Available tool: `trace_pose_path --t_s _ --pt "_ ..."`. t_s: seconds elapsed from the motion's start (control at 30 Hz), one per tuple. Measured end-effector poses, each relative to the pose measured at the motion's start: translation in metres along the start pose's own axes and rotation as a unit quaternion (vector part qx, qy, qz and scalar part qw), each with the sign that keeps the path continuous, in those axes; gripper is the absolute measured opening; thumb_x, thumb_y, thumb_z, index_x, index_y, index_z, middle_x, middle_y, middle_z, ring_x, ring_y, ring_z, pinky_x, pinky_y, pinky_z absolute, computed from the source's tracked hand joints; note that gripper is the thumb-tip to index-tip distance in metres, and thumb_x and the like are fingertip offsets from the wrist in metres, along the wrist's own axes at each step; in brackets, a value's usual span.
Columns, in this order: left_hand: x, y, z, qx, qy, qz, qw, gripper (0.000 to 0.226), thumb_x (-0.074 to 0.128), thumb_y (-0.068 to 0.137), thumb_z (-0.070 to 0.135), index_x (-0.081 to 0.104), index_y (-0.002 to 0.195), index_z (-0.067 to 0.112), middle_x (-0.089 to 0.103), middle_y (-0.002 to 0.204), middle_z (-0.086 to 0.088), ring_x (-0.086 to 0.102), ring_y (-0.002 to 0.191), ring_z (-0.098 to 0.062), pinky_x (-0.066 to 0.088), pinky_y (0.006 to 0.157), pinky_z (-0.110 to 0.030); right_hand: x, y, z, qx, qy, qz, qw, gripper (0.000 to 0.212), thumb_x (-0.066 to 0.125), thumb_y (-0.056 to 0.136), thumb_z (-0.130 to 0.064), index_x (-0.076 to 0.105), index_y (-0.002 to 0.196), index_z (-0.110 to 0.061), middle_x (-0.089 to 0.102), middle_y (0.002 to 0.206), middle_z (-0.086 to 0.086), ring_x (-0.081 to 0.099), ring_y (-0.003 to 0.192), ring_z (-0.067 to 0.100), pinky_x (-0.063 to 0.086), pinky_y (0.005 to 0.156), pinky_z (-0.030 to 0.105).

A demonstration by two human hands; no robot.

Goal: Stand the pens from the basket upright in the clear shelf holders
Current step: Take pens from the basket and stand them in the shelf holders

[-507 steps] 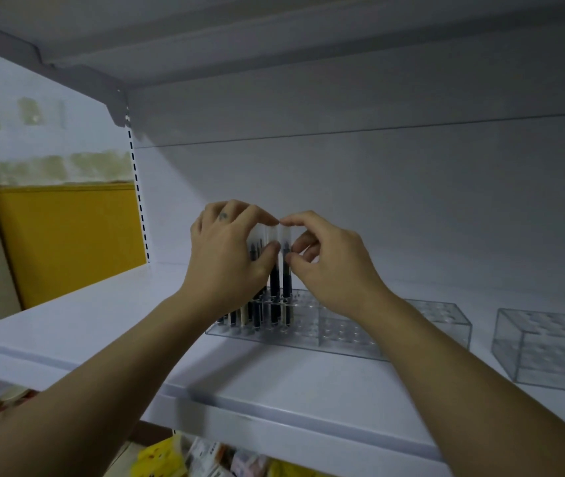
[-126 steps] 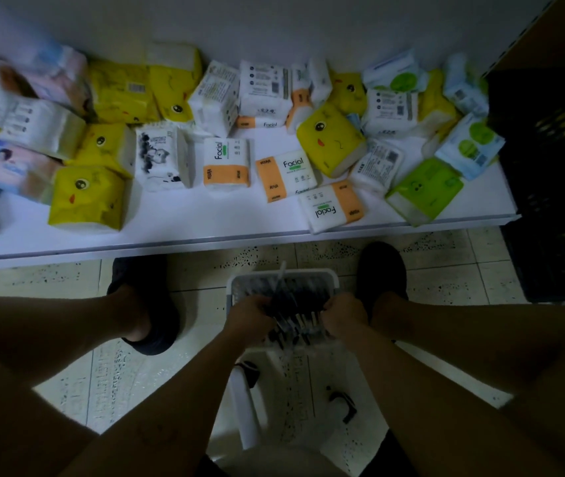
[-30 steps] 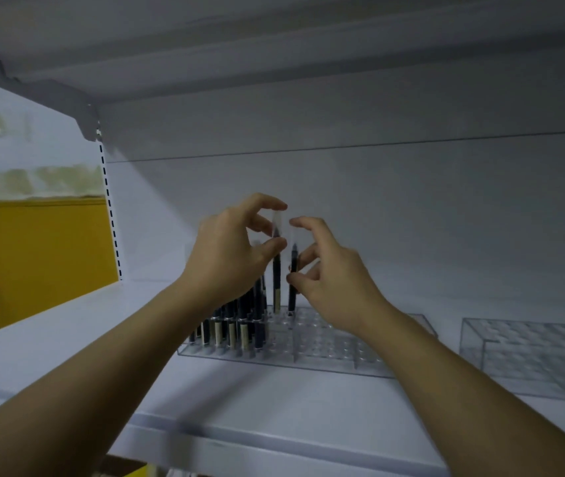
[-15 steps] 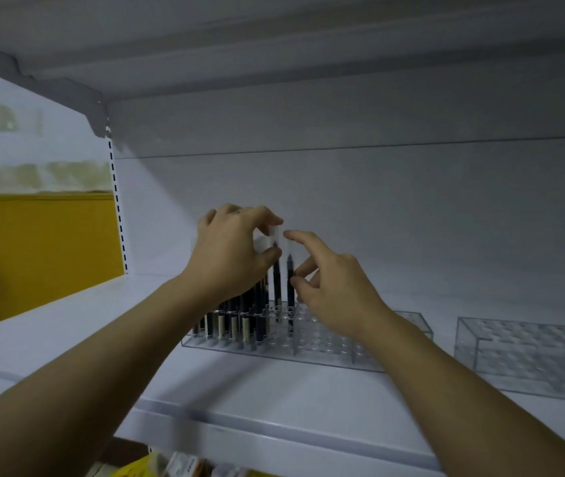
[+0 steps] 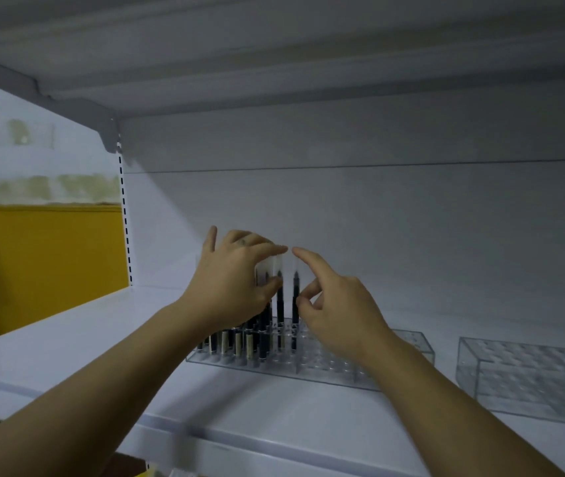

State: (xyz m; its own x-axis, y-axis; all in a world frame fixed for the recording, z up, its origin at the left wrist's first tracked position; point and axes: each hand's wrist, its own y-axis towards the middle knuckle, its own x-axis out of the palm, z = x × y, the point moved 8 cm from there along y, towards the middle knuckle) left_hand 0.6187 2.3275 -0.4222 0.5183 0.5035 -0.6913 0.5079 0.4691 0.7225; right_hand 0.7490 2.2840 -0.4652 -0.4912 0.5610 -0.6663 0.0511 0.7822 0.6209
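Though the holder (image 5: 325,373) stands free rightward, left hand (image 5: 236,284) grips pens (image 5: 280,304), right hand (image 5: 341,308) pinches a pen (image 5: 295,294).

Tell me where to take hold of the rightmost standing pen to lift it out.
Grip the rightmost pen on its upper barrel, just below the clear cap, pinching from the right and front. It stands upright with its lower end sunk in the clear holder, and the left hand, gripping other pens, blocks its left; the right hand is beside it.
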Motion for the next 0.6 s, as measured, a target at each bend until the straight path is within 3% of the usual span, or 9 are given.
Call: trace_pose_path --t_s 0.17,0.3,0.37,0.53,0.6 --pt "-0.011 -0.013 0.009 0.015 0.024 0.014 0.999 0.062 0.059 0.087 0.046 0.036 0.144 0.038 0.045 0.144 0.014 0.025 0.141 -0.013 0.0 0.119 -0.054 -0.005 -0.007 -0.007 0.0 -0.067 0.016 0.998 0.08 0.058 0.092 -0.037 0.003 0.149 -0.048 0.061 0.124 -0.008 0.063 0.099 0.013 0.052 0.085 0.029" --pt "-0.026 -0.036 0.017 0.001 0.018 0.014 1.0 0.061 0.062 0.087 0.043 0.038 0.143 0.036 0.044 0.145 0.012 0.025 0.142 -0.014 0.0 0.12 -0.051 -0.015 -0.02 -0.009 0.011 -0.094 0.005 0.996 0.077 0.059 0.091 -0.044 0.012 0.152 -0.039 0.036 0.15 -0.007 0.039 0.132 0.018 0.036 0.107 0.034" --pt "-0.028 -0.054 0.023 0.0 0.012 0.018 1.0 0.062 0.063 0.086 0.043 0.039 0.143 0.034 0.04 0.149 0.008 0.023 0.143 -0.016 -0.001 0.12 -0.05 -0.021 -0.037 -0.012 0.011 -0.089 0.026 0.996 0.075 0.061 0.089 -0.045 0.019 0.151 -0.036 0.031 0.153 -0.009 0.03 0.138 0.016 0.026 0.113 0.033" --pt "-0.034 -0.087 0.043 0.034 0.028 0.028 0.999 0.07 0.059 0.089 0.044 0.027 0.15 0.032 0.012 0.161 0.004 0.0 0.149 -0.017 -0.008 0.12 -0.046 -0.02 -0.105 -0.02 0.006 -0.072 0.05 0.996 0.069 0.058 0.088 -0.05 0.025 0.148 -0.04 0.029 0.154 -0.012 0.024 0.141 0.012 0.022 0.116 0.034" --pt "-0.038 -0.095 0.047 0.023 0.014 0.031 0.999 0.07 0.058 0.09 0.044 0.026 0.15 0.03 0.014 0.161 0.003 0.0 0.149 -0.016 -0.009 0.12 -0.043 -0.023 -0.123 -0.023 0.01 -0.082 0.052 0.995 0.069 0.058 0.089 -0.049 0.025 0.149 -0.038 0.028 0.155 -0.01 0.022 0.143 0.012 0.02 0.119 0.038"
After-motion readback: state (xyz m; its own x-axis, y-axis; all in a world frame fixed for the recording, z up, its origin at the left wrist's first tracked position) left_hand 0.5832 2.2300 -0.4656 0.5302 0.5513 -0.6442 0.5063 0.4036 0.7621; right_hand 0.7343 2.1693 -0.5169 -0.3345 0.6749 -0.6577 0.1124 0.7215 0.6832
